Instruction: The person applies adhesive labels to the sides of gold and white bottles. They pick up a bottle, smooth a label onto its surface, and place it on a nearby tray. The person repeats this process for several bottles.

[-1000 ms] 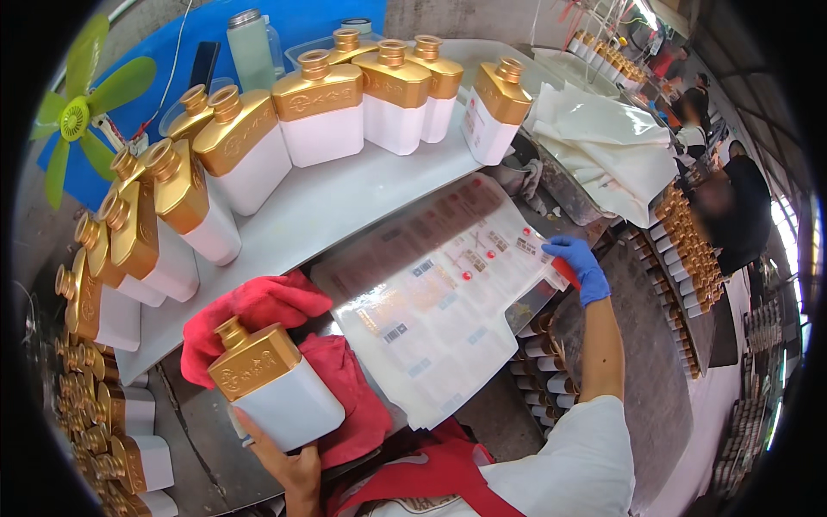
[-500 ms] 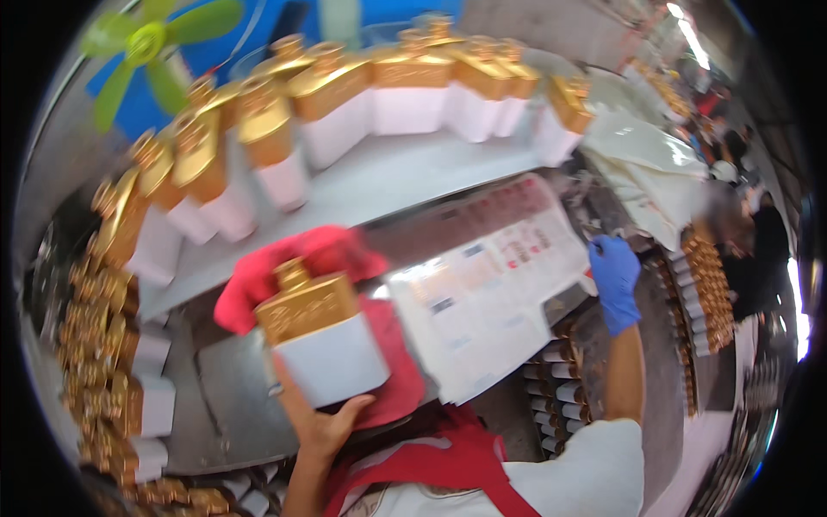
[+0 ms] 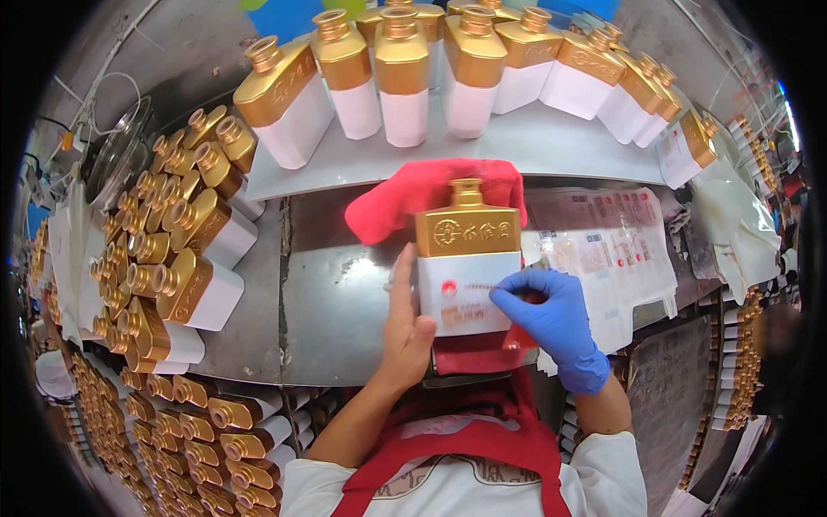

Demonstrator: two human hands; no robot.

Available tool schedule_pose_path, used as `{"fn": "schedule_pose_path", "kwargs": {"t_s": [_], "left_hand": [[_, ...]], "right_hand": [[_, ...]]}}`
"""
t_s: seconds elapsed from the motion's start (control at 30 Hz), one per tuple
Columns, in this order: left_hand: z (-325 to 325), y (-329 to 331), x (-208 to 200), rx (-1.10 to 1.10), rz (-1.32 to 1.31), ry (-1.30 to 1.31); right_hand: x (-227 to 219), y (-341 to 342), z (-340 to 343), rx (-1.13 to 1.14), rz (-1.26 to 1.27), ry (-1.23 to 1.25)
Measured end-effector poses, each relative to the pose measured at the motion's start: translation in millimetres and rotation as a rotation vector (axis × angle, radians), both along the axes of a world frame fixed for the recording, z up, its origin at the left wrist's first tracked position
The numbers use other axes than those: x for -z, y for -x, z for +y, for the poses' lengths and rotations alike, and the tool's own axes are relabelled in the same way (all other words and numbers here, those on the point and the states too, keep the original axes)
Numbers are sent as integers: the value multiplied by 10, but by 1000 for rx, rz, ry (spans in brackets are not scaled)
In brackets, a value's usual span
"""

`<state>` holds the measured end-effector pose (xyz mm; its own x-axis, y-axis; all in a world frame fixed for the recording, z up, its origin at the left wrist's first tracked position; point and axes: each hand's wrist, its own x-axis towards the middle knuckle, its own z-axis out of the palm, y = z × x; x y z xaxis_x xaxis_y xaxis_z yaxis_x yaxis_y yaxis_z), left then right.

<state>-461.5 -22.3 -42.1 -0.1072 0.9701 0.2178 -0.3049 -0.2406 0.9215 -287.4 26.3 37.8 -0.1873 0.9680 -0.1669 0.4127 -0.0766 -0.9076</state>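
A flat-sided bottle with a gold neck and shoulder and a white body lies face up on a red cloth. My bare left hand grips it along its left side, the thumb by the lower left corner. Over its white face, my right hand in a blue glove pinches the right edge of a small printed decal with red and dark marks. Something reddish and shiny shows beneath the gloved hand; its kind is unclear.
Printed decal sheets lie right of the cloth on the metal table. Several gold-and-white bottles stand along a raised grey shelf behind. More bottles crowd the left side. White plastic sheeting lies at the right.
My right hand has come from beside the decal sheets to the bottle's face, where print now shows. The view has turned right, and the bottle sits straighter under my left hand.
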Motion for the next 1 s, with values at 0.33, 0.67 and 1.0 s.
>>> {"fn": "schedule_pose_path", "kwargs": {"t_s": [0.33,0.67,1.0], "left_hand": [[132,-81,-164,-24,50,147],[250,35,-119,32,-41,83],[285,22,-173,8,120,109]], "right_hand": [[115,-25,42,112,-102,-171],[328,-210,43,104,81,94],[367,-118,56,36,14,84]]}}
